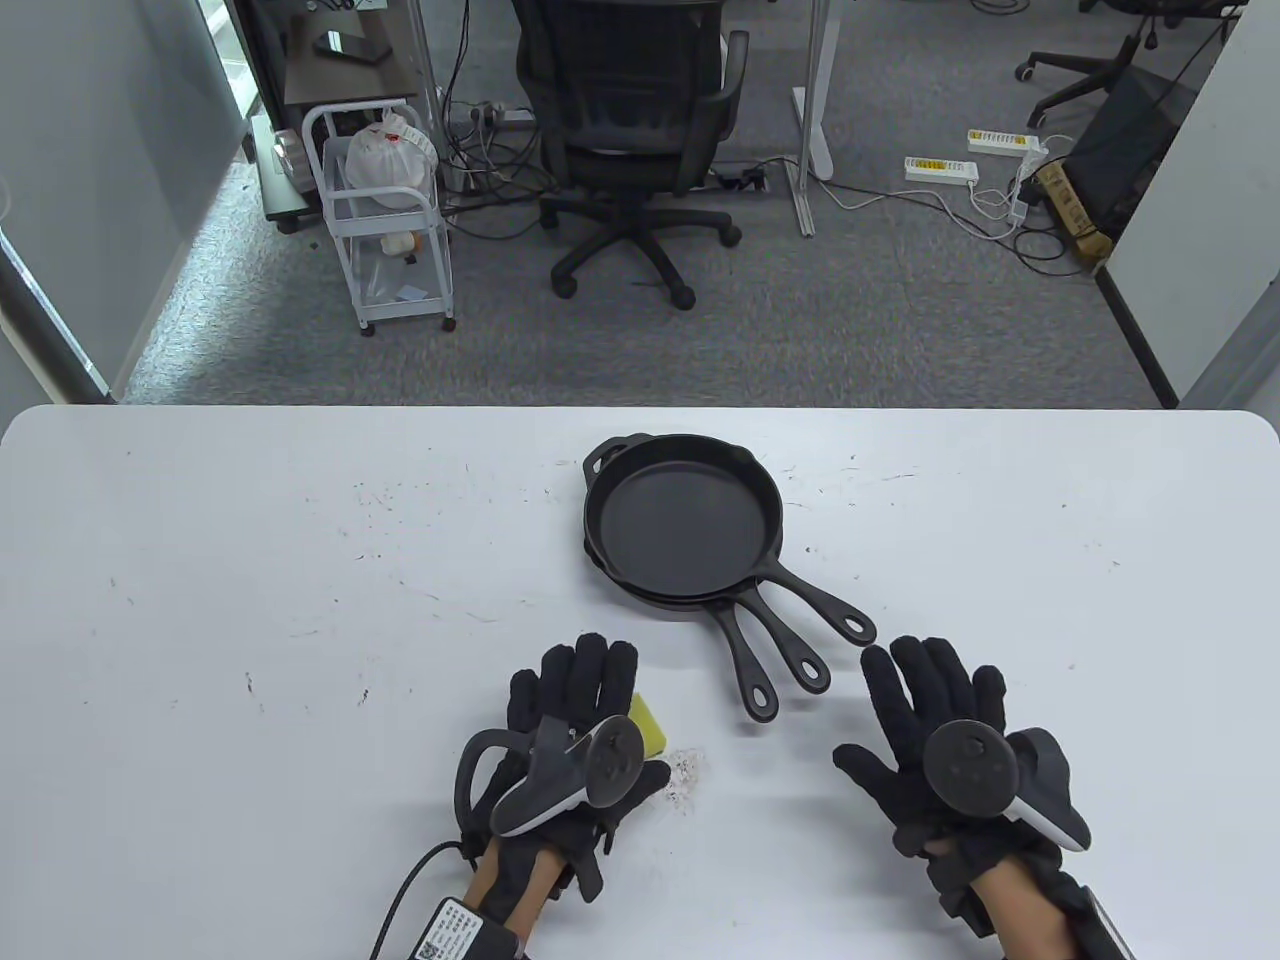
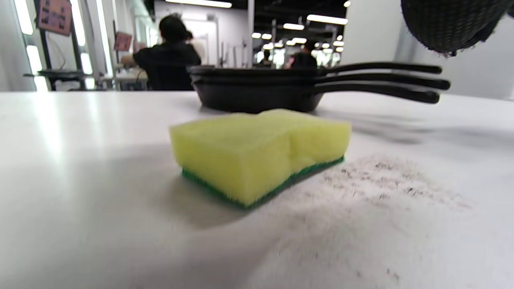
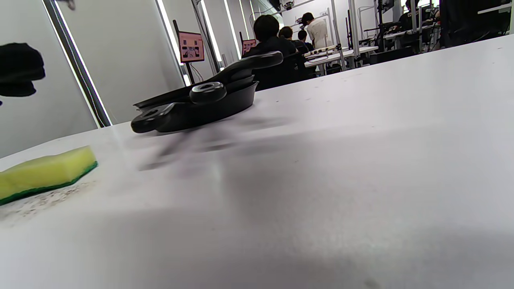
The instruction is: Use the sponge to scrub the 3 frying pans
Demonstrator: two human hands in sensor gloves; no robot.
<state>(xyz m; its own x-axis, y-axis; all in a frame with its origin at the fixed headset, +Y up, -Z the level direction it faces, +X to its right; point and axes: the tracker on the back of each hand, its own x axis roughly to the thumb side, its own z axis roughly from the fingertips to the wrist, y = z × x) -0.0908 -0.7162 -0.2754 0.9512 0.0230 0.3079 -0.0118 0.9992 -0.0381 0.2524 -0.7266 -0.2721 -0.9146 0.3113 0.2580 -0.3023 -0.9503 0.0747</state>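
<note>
The fingers of the left hand (image 1: 570, 740) lie straight and spread above the yellow-and-green sponge (image 2: 257, 154), closed on nothing; the left wrist view shows the sponge flat on the white table (image 1: 250, 560), green scouring face down, untouched, with one gloved fingertip hanging above and to its right; the right hand (image 1: 940, 740) is likewise flat and splayed over the near right of the table, holding nothing, its fingertips near the handle ends but apart from them; the three frying pans (image 1: 683, 525) sit nested in one stack just beyond the two hands, handles fanned toward the near right; a patch of dark grit (image 1: 685, 775) lies just right of the sponge. No pan looks scrubbed yet, so I judge the task at its start; the likely slip is lifting the top pan by its handle alone, since nested cast-iron pans can bind, dragging the lower ones along or letting them clatter back; a soft sponge pinched too lightly could squirt out across the table; sweeping it through the grit could carry the dirt into a pan.
</note>
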